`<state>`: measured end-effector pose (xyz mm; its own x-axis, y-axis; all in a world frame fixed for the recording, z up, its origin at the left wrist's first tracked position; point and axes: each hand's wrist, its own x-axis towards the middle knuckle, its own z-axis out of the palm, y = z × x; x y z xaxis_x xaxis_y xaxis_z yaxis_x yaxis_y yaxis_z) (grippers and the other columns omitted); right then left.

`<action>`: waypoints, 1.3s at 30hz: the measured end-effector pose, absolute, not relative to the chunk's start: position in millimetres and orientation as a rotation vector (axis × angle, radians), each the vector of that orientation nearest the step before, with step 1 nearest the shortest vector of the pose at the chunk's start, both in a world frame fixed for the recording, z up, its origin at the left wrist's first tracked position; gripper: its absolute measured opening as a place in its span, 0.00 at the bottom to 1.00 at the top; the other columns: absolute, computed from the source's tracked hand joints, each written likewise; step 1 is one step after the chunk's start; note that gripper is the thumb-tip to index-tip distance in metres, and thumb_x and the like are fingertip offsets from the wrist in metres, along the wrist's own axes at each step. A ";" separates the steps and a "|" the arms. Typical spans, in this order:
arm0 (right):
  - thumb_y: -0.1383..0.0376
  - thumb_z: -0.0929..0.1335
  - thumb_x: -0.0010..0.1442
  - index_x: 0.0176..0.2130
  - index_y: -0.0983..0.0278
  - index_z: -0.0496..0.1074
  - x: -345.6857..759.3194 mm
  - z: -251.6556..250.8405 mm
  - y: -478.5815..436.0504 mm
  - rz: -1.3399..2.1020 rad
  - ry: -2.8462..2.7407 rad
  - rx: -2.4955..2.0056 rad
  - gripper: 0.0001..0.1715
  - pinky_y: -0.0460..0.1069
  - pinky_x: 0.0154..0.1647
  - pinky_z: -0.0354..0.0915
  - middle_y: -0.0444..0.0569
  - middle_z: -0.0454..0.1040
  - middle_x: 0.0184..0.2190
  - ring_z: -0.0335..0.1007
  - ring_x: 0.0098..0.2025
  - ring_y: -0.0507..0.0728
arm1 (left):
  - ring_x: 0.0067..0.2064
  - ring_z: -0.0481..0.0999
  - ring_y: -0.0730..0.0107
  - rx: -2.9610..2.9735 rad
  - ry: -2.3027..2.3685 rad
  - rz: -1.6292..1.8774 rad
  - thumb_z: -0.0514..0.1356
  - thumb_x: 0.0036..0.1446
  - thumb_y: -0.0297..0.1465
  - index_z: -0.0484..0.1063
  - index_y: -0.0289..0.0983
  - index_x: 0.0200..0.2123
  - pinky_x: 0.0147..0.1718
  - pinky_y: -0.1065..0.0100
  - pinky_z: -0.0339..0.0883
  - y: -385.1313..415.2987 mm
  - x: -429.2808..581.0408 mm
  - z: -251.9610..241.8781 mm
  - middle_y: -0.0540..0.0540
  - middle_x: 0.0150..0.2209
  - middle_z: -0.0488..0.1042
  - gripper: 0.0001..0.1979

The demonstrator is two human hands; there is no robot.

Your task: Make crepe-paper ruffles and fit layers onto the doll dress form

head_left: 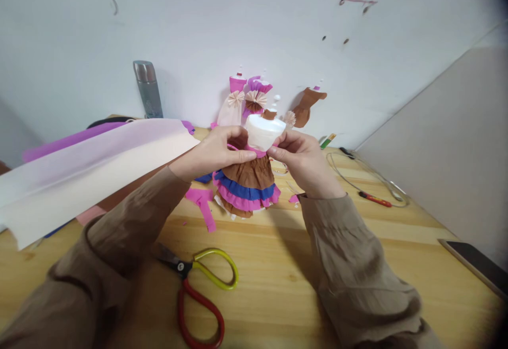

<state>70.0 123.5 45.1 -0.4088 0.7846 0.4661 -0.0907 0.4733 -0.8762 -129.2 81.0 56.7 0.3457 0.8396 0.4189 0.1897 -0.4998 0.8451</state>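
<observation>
A small dress form [265, 131] with a white bodice stands in front of me, wearing a layered crepe-paper skirt [249, 182] in brown, blue and pink. Around its waist runs a pink paper band [257, 151]. My left hand [222, 150] pinches the band from the left, its thumb laid along the front. From the other side my right hand [304, 158] grips the waist between thumb and fingers. The back of the waist is hidden. Pink paper scraps [204, 203] lie beside the skirt on the left.
Scissors [182, 268] lie near me. Crepe-paper sheets [99, 164] spread leftward, with a grey bottle [148, 90] behind. Other dressed forms [237, 100] stand by the wall, one brown [308, 106]. At right are a cable [369, 166], a red tool [375, 199] and a phone [476, 264].
</observation>
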 end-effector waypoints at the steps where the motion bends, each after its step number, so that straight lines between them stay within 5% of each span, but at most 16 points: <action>1: 0.61 0.77 0.47 0.25 0.63 0.73 69.2 45.1 123.0 1.097 -1.714 -0.591 0.12 0.49 0.31 0.63 0.43 0.73 0.24 0.66 0.28 0.52 | 0.42 0.77 0.62 1.907 0.887 1.162 0.66 0.50 0.34 0.73 0.31 0.36 0.44 0.60 0.69 81.1 -129.1 56.1 0.41 0.38 0.77 0.13; 27: 0.62 0.78 0.47 0.28 0.64 0.76 74.8 43.3 127.6 1.262 -1.704 -0.478 0.11 0.47 0.33 0.65 0.44 0.75 0.26 0.69 0.29 0.51 | 0.53 0.74 0.57 1.798 0.645 1.020 0.66 0.53 0.31 0.75 0.32 0.48 0.55 0.58 0.64 85.0 -133.9 53.1 0.39 0.50 0.77 0.19; 39: 0.57 0.77 0.49 0.28 0.64 0.73 89.4 73.7 97.5 1.232 -1.983 -0.562 0.15 0.50 0.33 0.69 0.47 0.75 0.27 0.72 0.30 0.54 | 0.45 0.79 0.59 1.705 0.467 0.843 0.69 0.49 0.40 0.74 0.33 0.50 0.48 0.61 0.68 89.0 -155.0 47.4 0.38 0.46 0.79 0.27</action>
<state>89.4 97.5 73.7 -0.6429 0.6820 0.3487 -0.0103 0.4475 -0.8942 -155.0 89.0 47.4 0.6667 0.6841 0.2956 -0.1124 -0.2998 0.9474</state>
